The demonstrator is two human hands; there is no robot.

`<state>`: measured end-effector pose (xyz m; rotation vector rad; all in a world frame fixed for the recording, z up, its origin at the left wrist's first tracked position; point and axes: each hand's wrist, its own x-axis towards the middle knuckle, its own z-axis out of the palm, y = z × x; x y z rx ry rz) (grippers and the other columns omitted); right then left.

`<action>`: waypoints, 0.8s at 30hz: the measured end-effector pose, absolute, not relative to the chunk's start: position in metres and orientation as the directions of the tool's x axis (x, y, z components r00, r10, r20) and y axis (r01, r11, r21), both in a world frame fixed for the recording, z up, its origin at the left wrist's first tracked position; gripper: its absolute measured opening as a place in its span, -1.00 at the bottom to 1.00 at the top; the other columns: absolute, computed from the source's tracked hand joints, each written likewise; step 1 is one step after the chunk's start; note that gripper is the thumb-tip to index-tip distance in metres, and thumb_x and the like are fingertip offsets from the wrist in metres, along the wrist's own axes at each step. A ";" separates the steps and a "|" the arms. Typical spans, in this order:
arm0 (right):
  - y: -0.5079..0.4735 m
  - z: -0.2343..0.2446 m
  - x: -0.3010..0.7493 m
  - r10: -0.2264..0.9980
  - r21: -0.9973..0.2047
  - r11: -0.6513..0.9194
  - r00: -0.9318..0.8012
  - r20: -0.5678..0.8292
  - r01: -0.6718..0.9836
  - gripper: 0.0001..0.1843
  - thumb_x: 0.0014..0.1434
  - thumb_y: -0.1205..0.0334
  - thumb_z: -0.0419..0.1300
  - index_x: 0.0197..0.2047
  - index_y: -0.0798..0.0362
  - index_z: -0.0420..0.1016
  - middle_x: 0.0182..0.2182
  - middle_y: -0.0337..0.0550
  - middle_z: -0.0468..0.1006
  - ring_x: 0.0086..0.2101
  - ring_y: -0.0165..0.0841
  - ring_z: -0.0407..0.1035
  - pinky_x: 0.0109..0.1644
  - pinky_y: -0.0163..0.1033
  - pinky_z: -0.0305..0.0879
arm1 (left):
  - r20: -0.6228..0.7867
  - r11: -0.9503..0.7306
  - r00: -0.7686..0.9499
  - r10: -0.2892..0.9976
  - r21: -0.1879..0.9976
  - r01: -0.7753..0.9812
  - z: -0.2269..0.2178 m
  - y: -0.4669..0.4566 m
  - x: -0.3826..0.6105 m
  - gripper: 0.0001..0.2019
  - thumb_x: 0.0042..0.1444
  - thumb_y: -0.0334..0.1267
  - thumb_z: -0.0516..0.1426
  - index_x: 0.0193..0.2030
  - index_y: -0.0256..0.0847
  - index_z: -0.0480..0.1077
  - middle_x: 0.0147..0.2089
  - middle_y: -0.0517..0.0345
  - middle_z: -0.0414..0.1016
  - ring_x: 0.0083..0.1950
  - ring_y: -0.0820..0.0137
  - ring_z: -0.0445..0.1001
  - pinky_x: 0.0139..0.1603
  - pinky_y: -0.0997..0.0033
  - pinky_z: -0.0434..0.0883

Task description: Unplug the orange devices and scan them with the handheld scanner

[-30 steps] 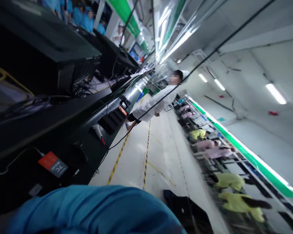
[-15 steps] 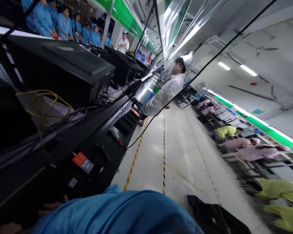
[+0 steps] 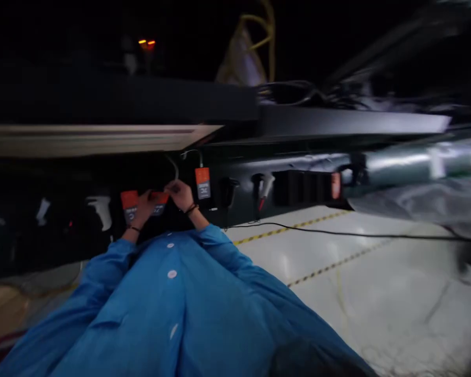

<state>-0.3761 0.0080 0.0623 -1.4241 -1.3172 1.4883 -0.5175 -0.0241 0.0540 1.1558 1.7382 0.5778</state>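
Both hands are raised in front of my blue coat, close together at the dark front of a workbench (image 3: 298, 157). My left hand (image 3: 142, 208) is closed on one end of a small orange-and-grey tagged piece (image 3: 159, 201). My right hand (image 3: 181, 195) pinches the other end, where a thin grey cable (image 3: 175, 166) rises. A similar orange-and-grey piece (image 3: 129, 205) lies just left of my left hand. Another piece (image 3: 203, 183) hangs just right of my right hand. The picture is blurred, so finer detail is lost.
Along the bench front to the right hang black and white tools (image 3: 264, 186) and a red-lit box (image 3: 335, 185). A black cable (image 3: 337, 232) runs over the pale floor with yellow-black lines (image 3: 329, 266). Yellow cables (image 3: 267, 31) sit on top.
The view has swung from the aisle and other workers down to the bench front. Both hands, hidden or barely seen before, now show closed on the orange-and-grey piece.
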 end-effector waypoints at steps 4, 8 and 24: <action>-0.001 0.045 -0.362 0.930 -0.955 -0.270 -0.223 -0.292 0.123 -0.77 0.17 0.12 0.30 -0.26 0.04 0.35 -0.30 -0.20 0.61 -0.20 -0.33 0.55 -0.01 -0.23 0.47 | -0.470 0.506 -0.190 0.862 0.780 0.367 0.050 -0.054 -0.518 -0.77 0.20 -0.27 0.11 -0.06 -0.30 0.49 -0.10 0.03 0.58 -0.07 0.30 0.52 0.01 0.35 0.45; -0.005 0.050 -0.352 0.929 -0.950 -0.224 -0.245 -0.276 0.219 -0.85 0.22 0.17 0.24 -0.25 0.02 0.35 -0.27 -0.18 0.63 -0.18 -0.32 0.56 0.01 -0.23 0.48 | -0.454 0.489 -0.183 0.872 0.817 0.307 0.048 -0.053 -0.502 -0.74 0.14 -0.22 0.11 -0.11 -0.31 0.47 -0.15 0.03 0.59 -0.11 0.28 0.52 -0.03 0.36 0.44; 0.055 0.052 -0.358 0.899 -0.588 -0.117 -0.167 -0.406 0.801 -0.52 0.28 0.41 0.20 0.26 0.16 0.37 0.26 0.04 0.40 0.30 -0.32 0.24 0.39 -0.26 0.18 | -0.441 0.646 -0.489 0.753 0.634 0.424 0.025 -0.024 -0.501 -0.56 0.30 -0.30 0.02 0.24 -0.57 0.23 0.13 -0.42 0.42 0.16 0.05 0.44 0.23 0.07 0.38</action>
